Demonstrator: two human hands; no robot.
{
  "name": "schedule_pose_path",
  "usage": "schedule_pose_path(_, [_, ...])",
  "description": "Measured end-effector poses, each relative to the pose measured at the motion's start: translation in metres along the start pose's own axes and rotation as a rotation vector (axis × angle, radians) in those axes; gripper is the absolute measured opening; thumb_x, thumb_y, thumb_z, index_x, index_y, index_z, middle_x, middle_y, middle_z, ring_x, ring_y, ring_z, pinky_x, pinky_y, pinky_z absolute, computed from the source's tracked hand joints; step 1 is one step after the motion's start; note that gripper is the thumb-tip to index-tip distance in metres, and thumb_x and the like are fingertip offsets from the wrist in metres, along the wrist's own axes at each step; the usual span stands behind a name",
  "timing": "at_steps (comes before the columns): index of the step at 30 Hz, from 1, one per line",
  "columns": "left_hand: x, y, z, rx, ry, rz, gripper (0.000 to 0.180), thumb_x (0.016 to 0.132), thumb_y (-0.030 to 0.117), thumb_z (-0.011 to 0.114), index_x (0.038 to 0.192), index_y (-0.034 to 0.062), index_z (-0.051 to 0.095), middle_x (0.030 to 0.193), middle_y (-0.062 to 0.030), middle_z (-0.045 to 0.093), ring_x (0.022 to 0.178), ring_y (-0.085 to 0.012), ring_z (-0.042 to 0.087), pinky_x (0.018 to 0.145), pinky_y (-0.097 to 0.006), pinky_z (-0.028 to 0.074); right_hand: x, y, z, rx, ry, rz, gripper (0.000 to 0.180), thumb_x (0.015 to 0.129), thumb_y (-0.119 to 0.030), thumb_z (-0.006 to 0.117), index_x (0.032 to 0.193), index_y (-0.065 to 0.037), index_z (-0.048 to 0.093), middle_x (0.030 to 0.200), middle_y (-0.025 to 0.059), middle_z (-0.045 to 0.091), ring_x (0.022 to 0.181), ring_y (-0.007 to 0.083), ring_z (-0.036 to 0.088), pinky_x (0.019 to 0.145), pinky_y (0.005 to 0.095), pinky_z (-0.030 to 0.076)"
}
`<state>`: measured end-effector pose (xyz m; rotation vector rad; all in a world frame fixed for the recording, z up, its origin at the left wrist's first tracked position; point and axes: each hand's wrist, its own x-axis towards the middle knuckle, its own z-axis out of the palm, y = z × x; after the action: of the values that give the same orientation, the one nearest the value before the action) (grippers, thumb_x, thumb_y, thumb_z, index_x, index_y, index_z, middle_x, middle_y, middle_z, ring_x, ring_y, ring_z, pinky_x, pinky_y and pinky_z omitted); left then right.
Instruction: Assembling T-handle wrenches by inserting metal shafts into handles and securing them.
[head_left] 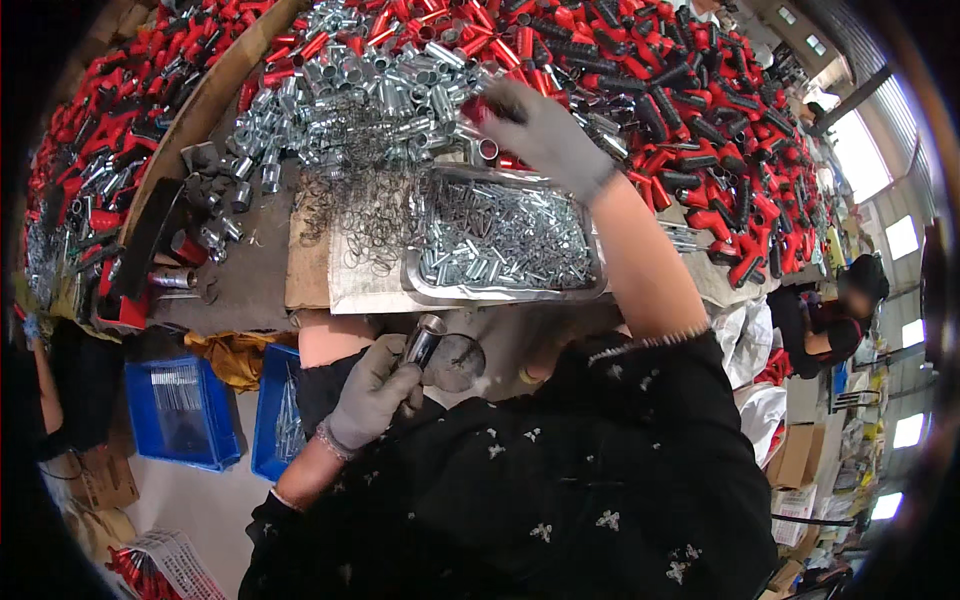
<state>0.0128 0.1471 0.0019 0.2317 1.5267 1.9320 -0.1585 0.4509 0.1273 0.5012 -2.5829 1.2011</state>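
My left hand, in a pale grey glove, is wrapped round a shiny metal cylinder with a wider rim at its top. It is in front of the table edge, beside a round grey disc. My gloved right hand reaches over the heap of silver metal tubes. Its fingers are curled and smeared by motion around a blurred red part, whose exact kind I cannot make out. Below that hand is a metal tray full of small pins and springs.
Red-and-black handles heap at the right. Thin wire rings lie left of the tray. A long board divides off another red heap. Blue bins stand below the table. Another person is at far right.
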Motion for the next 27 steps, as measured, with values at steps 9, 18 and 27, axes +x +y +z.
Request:
schedule_pose_path(9, [0.039,0.009,0.034,0.660,-0.234,0.146,0.053,0.087,0.035,0.075,0.121,0.0014,0.052,0.102,-0.0178,0.067,0.091,-0.0326,0.067,0.079,-0.038,0.052,-0.196,-0.066,0.015,0.030,-0.296,0.026,0.036,0.091,-0.029,0.065,0.116,-0.006,0.055,0.103,0.0172,0.063,0.097,0.0363,0.063,0.082,0.0438,0.051])
schedule_pose_path(18, [0.064,-0.007,0.074,0.535,-0.283,0.180,0.047,0.087,0.034,0.076,0.119,0.0022,0.061,0.100,-0.0145,0.069,0.090,-0.0217,0.066,0.083,-0.034,0.052,-0.204,-0.038,0.000,-0.607,-0.152,-0.028,0.029,0.093,-0.030,0.060,0.110,-0.007,0.061,0.095,0.0188,0.059,0.092,0.0347,0.064,0.076,0.0436,0.054])
schedule_pose_path(27, [0.044,0.000,0.064,0.297,-0.033,-0.170,0.048,0.092,0.041,0.070,0.115,0.0003,0.061,0.083,-0.0046,0.063,0.076,-0.0122,0.058,0.069,-0.029,0.049,-0.216,0.027,-0.044,-0.886,0.113,0.343,0.019,0.080,-0.019,0.070,0.090,-0.005,0.065,0.093,0.0155,0.064,0.094,0.0343,0.062,0.080,0.0455,0.051])
